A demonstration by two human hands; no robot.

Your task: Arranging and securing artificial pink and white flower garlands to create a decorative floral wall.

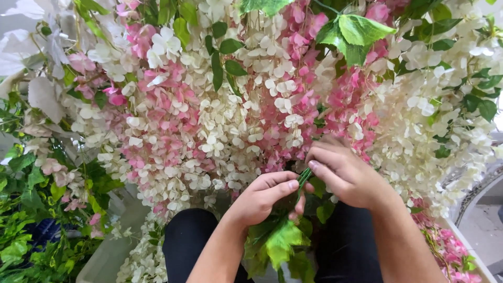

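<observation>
Stems: thin green stems [303, 177] at the centre of the view, pinched between both hands, just below the hanging blossoms.
Left hand [264, 196]: at 6 o'clock; fingers closed around the stems and the leaves beneath them.
Right hand [343, 173]: just beside the left hand, toward 4 o'clock; thumb and forefinger pressed shut on the top of the stems.
Leaves [280, 242]: a bright green cluster below the hands, at 6 o'clock, between the knees [189, 236], which are in dark trousers.
Garlands [230, 120]: dense strands of cream and pink artificial blossoms filling the view from 9 through 12 to 3 o'clock; they hang in front of the hands' far side and hide where the stems lead.
Foliage [31, 209]: dark green leaves massed at 8 o'clock, well apart from the hands.
Pink sprays [445, 246]: lying at 4 o'clock beside the right forearm.
Bin [107, 257]: a pale container wall at 7 o'clock, with white blossoms spilling beside it; contents cannot be told.
</observation>
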